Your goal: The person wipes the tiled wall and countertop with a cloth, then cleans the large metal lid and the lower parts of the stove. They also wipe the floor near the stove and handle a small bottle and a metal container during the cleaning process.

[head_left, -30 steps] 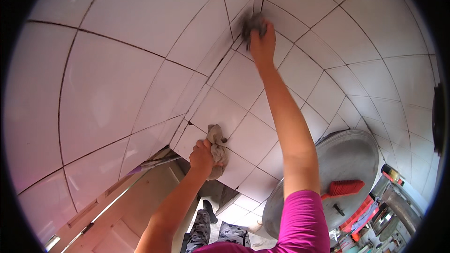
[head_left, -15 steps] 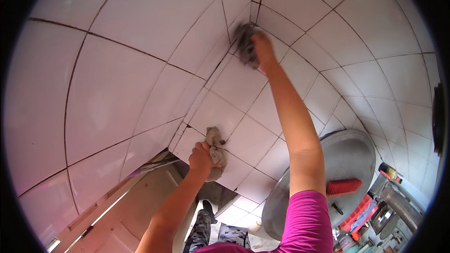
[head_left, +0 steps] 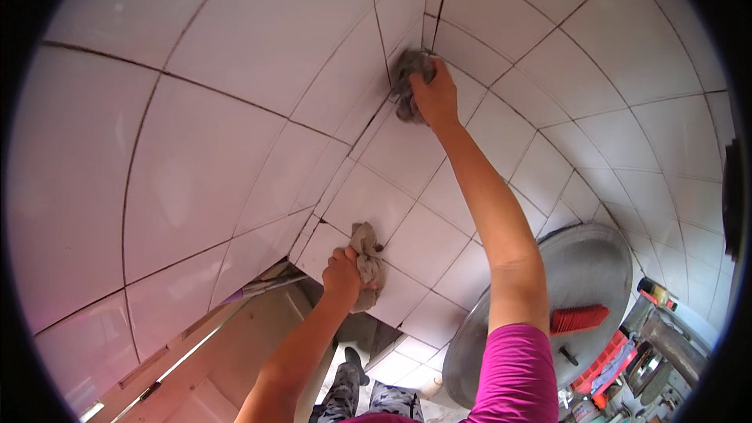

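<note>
My right hand (head_left: 436, 95) grips a crumpled dark grey rag (head_left: 409, 84) and presses it into the far corner, where the white tiled counter (head_left: 403, 149) meets the two tiled walls. Closer to me, my left hand (head_left: 341, 276) is closed on a bunched beige-grey rag (head_left: 369, 266) near the counter's front edge. Part of this rag sticks out beyond my fingers and rests on the tiles. The fingertips of both hands are partly hidden in the cloth.
Right of my right arm is a large round grey metal lid (head_left: 583, 266), with a red brush (head_left: 578, 319) on top. Cluttered kitchen things, including a metal pot (head_left: 672, 351), stand at the lower right. Tiled wall (head_left: 211, 157) rises on the left, above a cabinet door (head_left: 227, 345).
My right hand and its rag have shifted slightly nearer in the corner. The left hand still holds its rag in about the same spot; the whole view has tilted a little.
</note>
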Demonstrator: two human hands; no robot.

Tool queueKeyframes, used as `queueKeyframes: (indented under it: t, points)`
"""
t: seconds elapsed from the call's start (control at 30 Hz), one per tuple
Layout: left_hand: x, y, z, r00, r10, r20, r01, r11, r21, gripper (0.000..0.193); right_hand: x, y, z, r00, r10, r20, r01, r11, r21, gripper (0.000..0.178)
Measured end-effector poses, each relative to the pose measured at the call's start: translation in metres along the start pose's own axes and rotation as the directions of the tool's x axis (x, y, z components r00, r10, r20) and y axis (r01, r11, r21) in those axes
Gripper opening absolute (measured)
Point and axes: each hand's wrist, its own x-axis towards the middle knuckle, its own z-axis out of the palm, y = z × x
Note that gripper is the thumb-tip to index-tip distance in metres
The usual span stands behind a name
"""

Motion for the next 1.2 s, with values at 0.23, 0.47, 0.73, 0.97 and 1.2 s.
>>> queueKeyframes:
  t: [0.23,0.47,0.73,0.97,1.2]
  points:
    - [0.004,0.003,-0.005,0.999,0.006,0.032,-0.005,1.0,-0.018,0.101,0.042,0.037,0.034,0.908,-0.265,-0.323,0.103,0.892,-0.441,0.066]
    - [0.001,-0.001,0.003,1.0,0.009,0.022,-0.01,1.0,0.012,0.104,-0.007,0.008,-0.004,0.972,-0.071,0.226,0.181,0.839,-0.514,0.059]
    - [0.0,0.002,0.003,0.999,0.042,-0.031,-0.043,0.999,-0.032,0.1,0.037,0.049,-0.027,0.875,-0.462,-0.144,0.191,0.603,-0.775,0.044]
    - [-0.003,0.0,0.004,0.999,0.036,-0.033,-0.036,0.999,-0.015,0.105,0.032,0.047,0.038,0.882,-0.46,-0.107,0.115,0.43,-0.895,0.039]
    - [0.0,0.002,0.006,0.999,0.026,-0.048,-0.025,0.999,0.025,0.104,-0.088,0.044,0.088,0.916,-0.364,0.17,0.31,0.37,-0.876,0.033]
